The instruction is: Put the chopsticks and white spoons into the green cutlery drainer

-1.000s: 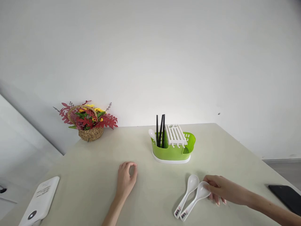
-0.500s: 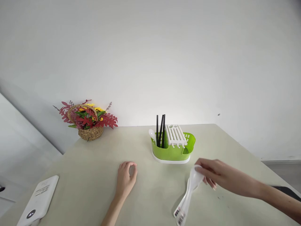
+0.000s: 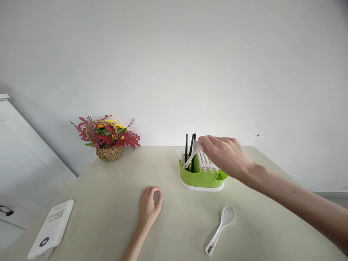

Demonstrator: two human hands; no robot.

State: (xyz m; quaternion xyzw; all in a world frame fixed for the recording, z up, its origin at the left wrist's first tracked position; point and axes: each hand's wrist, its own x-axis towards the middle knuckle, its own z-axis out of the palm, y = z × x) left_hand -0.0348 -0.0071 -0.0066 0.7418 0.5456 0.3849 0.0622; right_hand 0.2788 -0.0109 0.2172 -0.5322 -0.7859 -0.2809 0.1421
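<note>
My right hand (image 3: 224, 155) reaches over the green cutlery holder (image 3: 201, 177) and pinches a white spoon (image 3: 191, 155) by its bowl, handle pointing down into the left compartment. That compartment holds black chopsticks (image 3: 190, 150) and another white spoon (image 3: 180, 156). A white slotted rack (image 3: 207, 163) sits on the holder, partly hidden by my hand. A second loose white spoon (image 3: 220, 228) lies on the table at the front right. My left hand (image 3: 150, 207) rests on the table with fingers curled, holding nothing.
A wicker basket of red and yellow flowers (image 3: 107, 139) stands at the back left against the wall. A white flat device (image 3: 51, 228) lies near the table's left front edge. The beige table (image 3: 103, 203) runs to the wall.
My right hand picked one of the two spoons off the table and carried it up and left to the green holder. The other spoon stays on the table. The left hand has not moved.
</note>
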